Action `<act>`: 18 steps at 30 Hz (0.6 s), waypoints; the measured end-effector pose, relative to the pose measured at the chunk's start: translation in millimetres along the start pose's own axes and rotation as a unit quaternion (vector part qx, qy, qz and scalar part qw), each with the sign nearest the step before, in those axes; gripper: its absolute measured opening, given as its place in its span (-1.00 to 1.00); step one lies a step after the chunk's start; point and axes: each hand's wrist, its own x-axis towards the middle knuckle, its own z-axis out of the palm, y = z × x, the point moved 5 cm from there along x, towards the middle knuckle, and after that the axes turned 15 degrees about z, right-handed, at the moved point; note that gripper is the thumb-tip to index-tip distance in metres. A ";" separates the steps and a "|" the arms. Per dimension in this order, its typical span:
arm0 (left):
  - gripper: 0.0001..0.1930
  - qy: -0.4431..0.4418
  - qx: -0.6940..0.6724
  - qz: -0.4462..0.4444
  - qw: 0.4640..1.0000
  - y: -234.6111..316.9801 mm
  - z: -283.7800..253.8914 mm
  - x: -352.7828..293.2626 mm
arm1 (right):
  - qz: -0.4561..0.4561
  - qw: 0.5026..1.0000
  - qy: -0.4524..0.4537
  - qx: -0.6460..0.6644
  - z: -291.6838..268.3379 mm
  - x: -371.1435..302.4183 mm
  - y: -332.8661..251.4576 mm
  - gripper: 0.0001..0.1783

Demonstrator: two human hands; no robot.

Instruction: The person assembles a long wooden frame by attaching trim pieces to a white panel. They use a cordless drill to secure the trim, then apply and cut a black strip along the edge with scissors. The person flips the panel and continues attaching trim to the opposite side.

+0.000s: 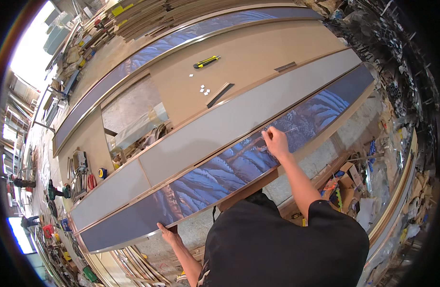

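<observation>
My right hand [276, 143] is over the far half of a long panel with a blue picture on it [208, 179], its fingers curled in and drawn together; I can't tell whether they pinch anything thin or touch the surface. The panel lies right in front of me, running from eight o'clock to two o'clock of that hand. My left hand [169, 235], at eight o'clock, is at the panel's near edge with one fingertip on top; the rest is partly hidden, so I can't tell how firmly it closes. A plain grey panel [215, 129] lies alongside, just beyond the picture one. From my right hand, a yellow and black knife [207, 62] lies toward eleven o'clock, small white squares [203, 87] at ten, a tape measure [102, 173] at nine and a cardboard box [345, 182] at four.
</observation>
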 end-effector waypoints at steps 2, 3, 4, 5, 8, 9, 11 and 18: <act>-0.25 0.000 0.007 -0.005 1.000 -2.3 1.4 -2.9 | -0.019 1.000 0.007 -0.010 -6.7 29.3 -9.9 -0.69; -0.24 0.007 0.009 -0.009 1.000 0.3 -1.1 -3.3 | -0.025 1.000 0.003 -0.016 -4.1 48.8 -12.3 -0.69; -0.23 0.010 0.010 -0.017 1.000 -1.3 -2.6 -3.2 | -0.030 0.999 0.004 -0.026 -4.8 75.2 -11.6 -0.69; -0.22 0.010 0.013 -0.026 1.000 -2.7 -3.3 -5.0 | -0.063 0.997 0.037 -0.035 -4.5 111.0 -11.8 -0.67; -0.20 -0.003 0.046 -0.067 0.997 -3.4 -2.2 -8.5 | -0.071 0.985 0.097 -0.126 -18.5 231.9 25.2 -0.73; -0.20 0.021 0.041 -0.060 0.997 -9.6 -9.3 -6.7 | -0.087 0.978 0.118 -0.149 -21.5 264.6 34.9 -0.78; -0.19 0.080 0.029 -0.043 0.995 -19.1 -25.8 -13.0 | -0.099 0.962 0.121 -0.225 -27.0 322.0 47.8 -0.82; -0.34 0.134 0.265 0.113 0.948 41.3 -21.5 -68.4 | -0.114 0.838 -0.028 -0.533 -30.8 398.9 36.9 -0.67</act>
